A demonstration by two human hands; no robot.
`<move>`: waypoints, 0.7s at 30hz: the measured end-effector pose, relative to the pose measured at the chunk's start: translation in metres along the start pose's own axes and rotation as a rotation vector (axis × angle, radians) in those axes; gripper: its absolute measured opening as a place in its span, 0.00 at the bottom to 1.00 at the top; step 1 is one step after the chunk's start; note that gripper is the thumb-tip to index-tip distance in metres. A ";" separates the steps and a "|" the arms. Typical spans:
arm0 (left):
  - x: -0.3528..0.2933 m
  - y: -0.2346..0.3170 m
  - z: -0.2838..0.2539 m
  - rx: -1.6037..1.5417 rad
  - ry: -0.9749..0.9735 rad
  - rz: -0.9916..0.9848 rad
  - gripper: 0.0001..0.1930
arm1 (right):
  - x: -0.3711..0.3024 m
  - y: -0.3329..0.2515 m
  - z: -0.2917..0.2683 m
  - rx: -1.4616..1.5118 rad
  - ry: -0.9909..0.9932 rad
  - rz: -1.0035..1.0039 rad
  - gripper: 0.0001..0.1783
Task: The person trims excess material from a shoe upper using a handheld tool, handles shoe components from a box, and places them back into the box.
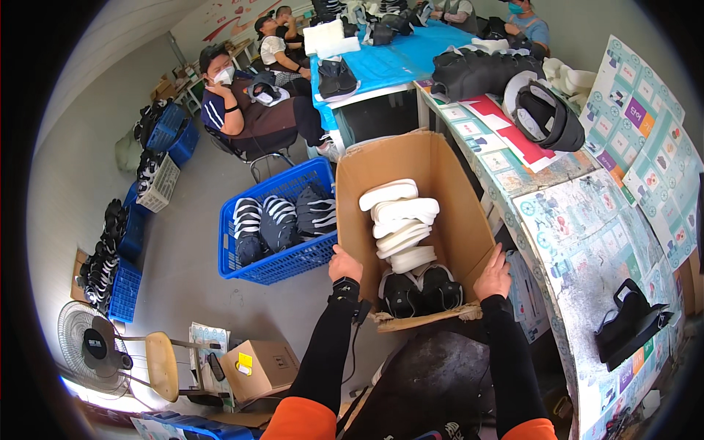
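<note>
A tall open cardboard box [364,158] stands in front of me. My left hand [345,265] grips its left wall near the front corner, fingers partly hidden. On the opposite wall my right hand [493,276] holds the edge, with the fingers along the cardboard. Inside, a stack of white shoe soles [404,220] lies in the middle. Black shoe uppers [421,292] with white trim sit at the near end of the box, beside its torn front edge. Neither hand touches the soles or the uppers.
Left of the box stands a blue plastic crate [277,271] of black-and-white shoes. A covered workbench [565,220] runs along my right, bearing a black upper [632,323]. Ahead is a blue-covered table [403,55]; a seated person [257,110] is nearby. A fan [92,345] stands at left.
</note>
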State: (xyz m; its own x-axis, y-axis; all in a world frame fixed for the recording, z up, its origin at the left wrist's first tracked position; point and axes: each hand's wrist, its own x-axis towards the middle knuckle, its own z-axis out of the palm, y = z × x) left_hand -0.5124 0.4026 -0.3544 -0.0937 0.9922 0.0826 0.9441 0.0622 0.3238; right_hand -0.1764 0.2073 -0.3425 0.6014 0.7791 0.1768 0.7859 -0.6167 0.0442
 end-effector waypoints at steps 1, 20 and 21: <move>0.000 -0.001 0.000 0.008 0.017 0.007 0.26 | 0.000 0.000 0.000 -0.004 0.009 0.000 0.63; -0.001 0.001 -0.003 0.000 0.018 -0.006 0.28 | -0.001 -0.002 -0.006 0.020 -0.021 0.019 0.63; -0.001 0.002 -0.003 0.000 0.017 -0.005 0.28 | -0.001 -0.002 -0.005 0.016 -0.016 0.019 0.63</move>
State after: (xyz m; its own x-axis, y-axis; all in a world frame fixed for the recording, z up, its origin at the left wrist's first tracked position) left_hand -0.5116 0.4016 -0.3506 -0.1041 0.9898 0.0968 0.9435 0.0675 0.3244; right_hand -0.1791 0.2073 -0.3380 0.6183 0.7691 0.1617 0.7765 -0.6295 0.0253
